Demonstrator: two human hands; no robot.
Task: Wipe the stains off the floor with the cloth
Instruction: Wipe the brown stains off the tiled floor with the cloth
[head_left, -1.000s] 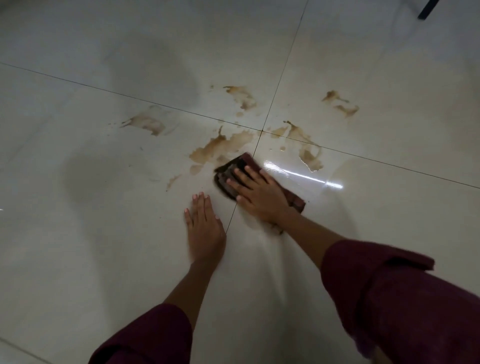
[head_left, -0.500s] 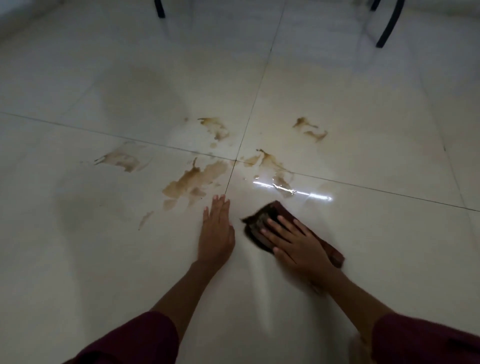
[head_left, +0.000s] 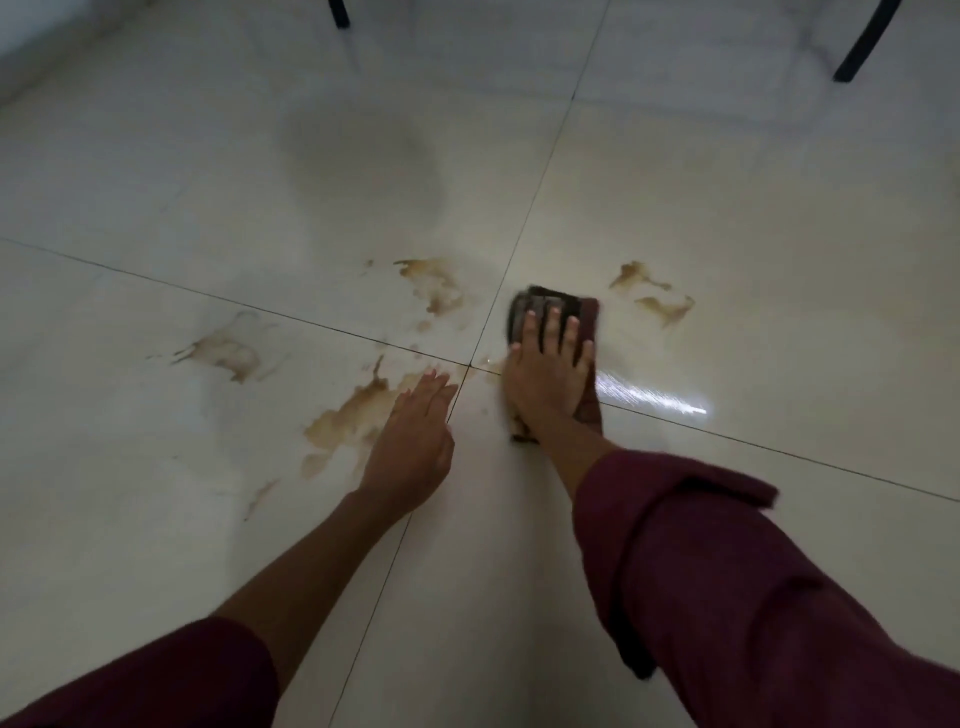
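Observation:
A dark maroon cloth (head_left: 586, 312) lies flat on the pale tiled floor (head_left: 779, 208) just right of where four tiles meet. My right hand (head_left: 550, 371) presses down on it with fingers spread. My left hand (head_left: 415, 441) rests palm-down on the floor to its left, holding nothing, at the edge of a large brown stain (head_left: 348, 421). More brown stains show at the upper middle (head_left: 436, 283), far left (head_left: 228, 351) and right of the cloth (head_left: 657, 296).
Dark chair or table legs stand at the top middle (head_left: 338, 11) and top right (head_left: 862, 44). A bright streak of reflected light (head_left: 649, 400) lies on the wet tile right of my right hand. Maroon sleeves cover both forearms.
My right hand has pushed the cloth forward, away from me, over the stain near the tile junction. My left hand stayed planted on the floor. The view has shifted.

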